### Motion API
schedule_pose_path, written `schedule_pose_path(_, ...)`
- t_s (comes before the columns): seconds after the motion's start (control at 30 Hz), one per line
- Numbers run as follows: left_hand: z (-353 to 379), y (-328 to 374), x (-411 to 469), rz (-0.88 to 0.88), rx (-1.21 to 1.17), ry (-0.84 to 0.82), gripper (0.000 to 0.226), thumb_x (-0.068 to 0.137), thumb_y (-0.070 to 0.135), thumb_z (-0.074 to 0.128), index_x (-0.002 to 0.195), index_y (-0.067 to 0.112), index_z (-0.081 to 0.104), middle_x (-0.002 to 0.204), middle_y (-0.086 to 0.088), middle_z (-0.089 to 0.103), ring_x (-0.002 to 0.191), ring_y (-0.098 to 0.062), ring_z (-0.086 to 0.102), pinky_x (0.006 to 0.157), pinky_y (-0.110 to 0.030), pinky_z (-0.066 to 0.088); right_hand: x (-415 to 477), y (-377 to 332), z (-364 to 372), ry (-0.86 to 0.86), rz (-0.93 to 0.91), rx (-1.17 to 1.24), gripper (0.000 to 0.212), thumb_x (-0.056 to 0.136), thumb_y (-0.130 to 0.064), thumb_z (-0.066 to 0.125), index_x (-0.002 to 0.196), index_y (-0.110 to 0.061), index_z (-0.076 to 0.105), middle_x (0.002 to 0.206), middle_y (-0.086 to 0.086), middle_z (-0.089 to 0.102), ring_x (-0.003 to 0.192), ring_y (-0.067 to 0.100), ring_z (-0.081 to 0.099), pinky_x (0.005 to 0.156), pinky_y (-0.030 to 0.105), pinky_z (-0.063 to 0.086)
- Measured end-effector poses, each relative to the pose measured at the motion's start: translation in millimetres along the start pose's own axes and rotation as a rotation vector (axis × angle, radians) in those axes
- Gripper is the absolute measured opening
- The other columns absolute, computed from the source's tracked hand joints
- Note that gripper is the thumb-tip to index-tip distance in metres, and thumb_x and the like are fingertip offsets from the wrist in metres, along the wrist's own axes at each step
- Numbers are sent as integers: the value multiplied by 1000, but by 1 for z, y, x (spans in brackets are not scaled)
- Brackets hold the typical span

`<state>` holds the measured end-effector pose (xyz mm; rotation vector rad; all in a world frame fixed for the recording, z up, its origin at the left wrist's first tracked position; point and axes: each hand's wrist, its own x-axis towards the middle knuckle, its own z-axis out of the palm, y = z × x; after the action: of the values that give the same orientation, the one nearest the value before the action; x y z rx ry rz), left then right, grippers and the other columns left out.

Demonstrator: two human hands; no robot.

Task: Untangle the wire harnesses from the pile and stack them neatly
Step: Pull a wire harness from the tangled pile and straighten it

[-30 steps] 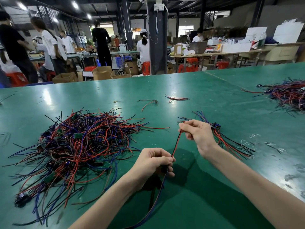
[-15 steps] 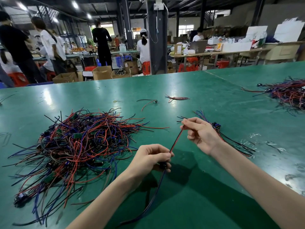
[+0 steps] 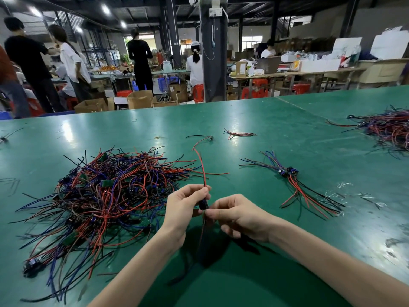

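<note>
Clearly we have one thin red-and-black wire harness free of the big tangled pile of red, blue and black wires, held above the green tabletop. Our left hand curls round its small black connector; our right hand pinches the strands just below. It looks feather-light and limp, so we judge the stiff connector the surest hold when laying it on the small fanned bundle of sorted harnesses to our right.

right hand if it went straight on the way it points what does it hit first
The right hand points left, at the harness it pinches. Going on, it would probably meet the left hand first, then the pile.
</note>
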<state>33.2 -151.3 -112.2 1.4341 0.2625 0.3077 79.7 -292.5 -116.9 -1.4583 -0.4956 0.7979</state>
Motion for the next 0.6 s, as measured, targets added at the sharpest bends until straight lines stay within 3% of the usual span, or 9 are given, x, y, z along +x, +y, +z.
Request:
schedule_pose_path(0.17,-1,-1,3,26,-46,-4,10,86,12,65,80,16,72,68,4,67,63,-4,59,55,-20,47,0,0,6,45,-48,11,14,82,-12,67,84,0,59,56,-1,56,33,6,41,28,14,24)
schedule_pose_path(0.23,0,-2,3,14,-49,-36,11,87,14,64,82,17,74,72,1,69,69,-7,62,59,-25,52,1,1,6,97,-58,28,8,84,-6,65,81,-1,60,62,7,57,31,6,39,27,13,20)
schedule_pose_path(0.3,1,-2,2,-28,-78,-108,11,86,20,64,87,17,74,80,-2,71,75,-13,64,66,-30,54,1,2,5,143,-66,59,10,86,0,61,77,-3,59,60,7,59,29,6,37,26,11,17)
schedule_pose_path(0.4,1,-2,0,-78,-84,-250,28,78,27,64,104,16,70,91,-4,71,77,-13,62,67,-24,51,2,1,2,188,-91,76,9,88,0,59,79,-1,58,56,2,58,27,5,33,28,10,13)
schedule_pose_path(0.5,0,-4,0,-46,-78,-268,26,87,8,60,112,10,65,94,-6,71,76,-12,64,64,-21,52,2,-1,1,181,-88,90,8,89,0,57,81,0,58,53,-2,56,27,5,30,29,11,10)
schedule_pose_path(0.6,-1,-5,1,-5,-63,-203,22,88,-2,58,107,7,66,89,-10,71,72,-14,65,70,-21,55,2,-1,0,157,-46,95,11,89,0,57,78,-2,58,50,-2,52,27,4,29,28,10,12)
